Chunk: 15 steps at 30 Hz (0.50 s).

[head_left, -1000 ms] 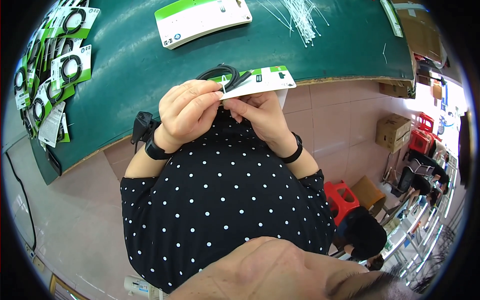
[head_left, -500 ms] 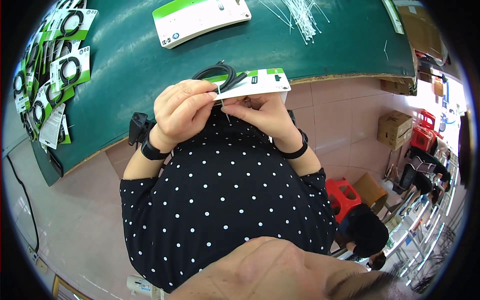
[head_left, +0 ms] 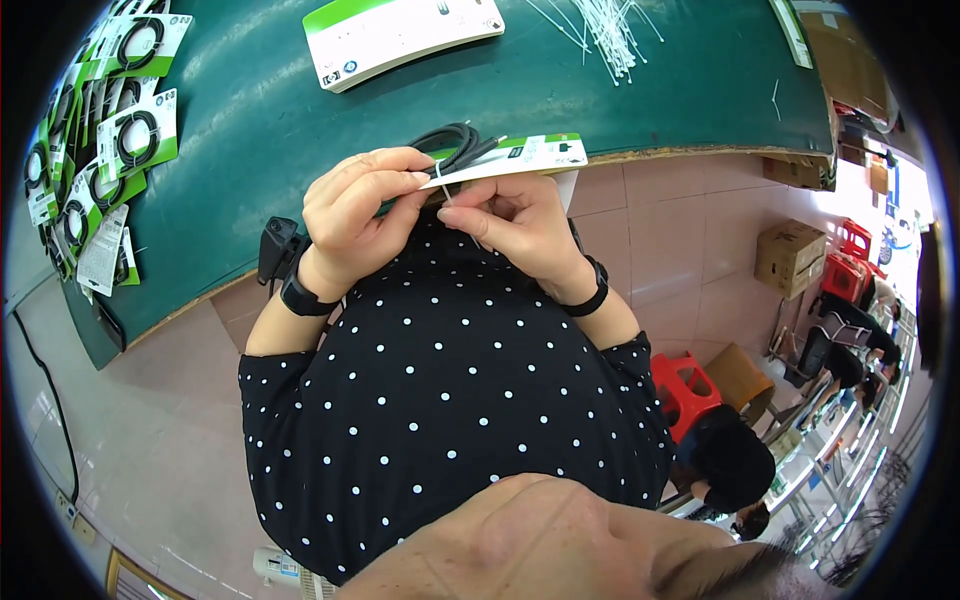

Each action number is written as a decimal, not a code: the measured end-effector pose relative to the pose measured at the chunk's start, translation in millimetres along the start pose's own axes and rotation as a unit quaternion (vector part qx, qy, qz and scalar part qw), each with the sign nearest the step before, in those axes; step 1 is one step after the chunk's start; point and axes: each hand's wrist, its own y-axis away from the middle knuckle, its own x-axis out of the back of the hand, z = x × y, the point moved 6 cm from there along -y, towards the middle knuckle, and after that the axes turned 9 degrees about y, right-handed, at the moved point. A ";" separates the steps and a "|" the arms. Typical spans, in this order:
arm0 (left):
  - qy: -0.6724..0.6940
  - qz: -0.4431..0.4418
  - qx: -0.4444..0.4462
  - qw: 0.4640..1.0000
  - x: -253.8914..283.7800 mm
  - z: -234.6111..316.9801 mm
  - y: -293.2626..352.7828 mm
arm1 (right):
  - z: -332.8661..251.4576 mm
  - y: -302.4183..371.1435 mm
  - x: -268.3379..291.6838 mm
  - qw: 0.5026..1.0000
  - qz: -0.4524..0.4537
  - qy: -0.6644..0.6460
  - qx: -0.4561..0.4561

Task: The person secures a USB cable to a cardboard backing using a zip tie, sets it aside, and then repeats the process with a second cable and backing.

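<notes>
At the table's near edge, my left hand (head_left: 362, 212) is closed on a coiled black cable (head_left: 462, 152) and the left end of a green-and-white backing card (head_left: 556, 152). The coil lies over the card, with a plug end pointing right. A thin white cable tie (head_left: 446, 188) passes around the cable and comes down past the card's near edge. My right hand (head_left: 522, 226), below the card, pinches the tie between thumb and forefinger. Its other fingers curl beneath the card and are partly hidden.
A stack of green-and-white cards (head_left: 405, 45) lies on the green table (head_left: 250, 130). Loose white cable ties (head_left: 612, 40) are beyond it to the right. Carded cables (head_left: 135, 135) pile up at the left. Red stools (head_left: 685, 395) and a person (head_left: 730, 455) are at the right.
The card has tipped slightly and its right end has shifted a little right. The coil appears flatter. My right fingers remain on the tie, with small shifts in both hands.
</notes>
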 end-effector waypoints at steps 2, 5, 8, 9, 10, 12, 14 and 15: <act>0.014 0.001 0.019 1.000 -0.5 1.6 -1.3 | -6.9 3.3 0.1 0.999 -0.014 0.040 0.015; 0.038 0.005 0.036 0.999 0.2 0.8 -3.5 | -10.0 6.2 1.6 0.999 -0.028 0.018 0.027; 0.070 0.009 0.051 0.996 1.1 -1.2 -4.1 | -9.9 8.1 2.3 0.996 -0.042 -0.068 0.032; 0.083 0.007 0.049 0.995 0.7 -1.2 -3.6 | -9.2 8.8 1.9 0.994 -0.049 -0.097 0.028; 0.096 0.006 0.046 0.994 0.2 -1.3 -2.9 | -8.4 9.4 1.4 0.990 -0.057 -0.125 0.024; 0.109 0.004 0.044 0.993 0.1 -1.6 -1.6 | -7.4 10.2 0.0 0.986 -0.064 -0.154 0.020; 0.109 0.001 0.052 0.993 0.5 -3.8 -0.1 | -7.2 10.0 -1.3 0.985 -0.067 -0.156 0.021; 0.108 0.000 0.056 0.993 0.4 -4.6 0.7 | -6.8 9.9 -2.0 0.985 -0.068 -0.157 0.021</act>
